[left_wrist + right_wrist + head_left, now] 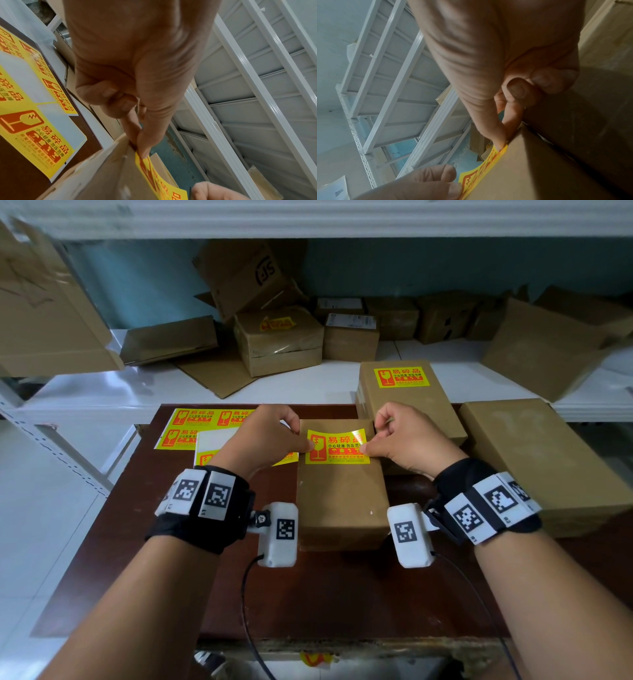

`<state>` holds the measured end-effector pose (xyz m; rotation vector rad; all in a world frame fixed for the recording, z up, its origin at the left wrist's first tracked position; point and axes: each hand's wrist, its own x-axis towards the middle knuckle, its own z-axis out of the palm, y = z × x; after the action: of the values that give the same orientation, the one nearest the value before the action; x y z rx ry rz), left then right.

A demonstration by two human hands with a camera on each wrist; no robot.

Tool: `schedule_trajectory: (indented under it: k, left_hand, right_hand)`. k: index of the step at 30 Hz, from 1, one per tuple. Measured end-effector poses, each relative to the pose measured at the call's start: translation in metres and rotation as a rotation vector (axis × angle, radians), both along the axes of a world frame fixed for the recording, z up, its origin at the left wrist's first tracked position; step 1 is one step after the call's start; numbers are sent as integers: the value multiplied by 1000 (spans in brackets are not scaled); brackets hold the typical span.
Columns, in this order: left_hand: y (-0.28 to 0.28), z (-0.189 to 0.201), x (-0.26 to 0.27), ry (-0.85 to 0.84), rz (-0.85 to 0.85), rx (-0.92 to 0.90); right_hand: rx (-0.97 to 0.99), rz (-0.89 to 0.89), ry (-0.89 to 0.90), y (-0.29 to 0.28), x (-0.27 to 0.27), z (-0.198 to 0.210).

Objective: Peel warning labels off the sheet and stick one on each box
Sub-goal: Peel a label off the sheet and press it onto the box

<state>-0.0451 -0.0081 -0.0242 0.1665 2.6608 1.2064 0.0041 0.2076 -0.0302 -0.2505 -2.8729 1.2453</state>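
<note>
A yellow and red warning label lies across the far end of a brown box in the middle of the dark table. My left hand pinches the label's left edge between thumb and forefinger. My right hand pinches its right edge the same way. The label's far right corner curls up off the cardboard. The label sheet lies flat to the left, with a second sheet showing bare white backing partly under my left hand.
A box with a label stands behind the middle one, and a large plain box sits at the right. The white shelf behind holds several more cardboard boxes, one labelled. The table's near part is bare.
</note>
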Motion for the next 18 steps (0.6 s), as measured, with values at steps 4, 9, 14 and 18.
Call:
schedule_trajectory:
  k: [4,9,14,18]
  left_hand:
    - [0,-1,0,8,-7,2]
    - [0,-1,-1,0,-6,2]
    - [1,0,0,3,4,-22]
    - [-1,1,0,-29,-4,-33]
  right_hand:
    - [-5,2,-1,0,0,-1]
    - [-13,3,-1,0,-1,-2]
    - [-24,1,-2,0,-1,-3]
    - [-20,5,-5,1,-3,-4]
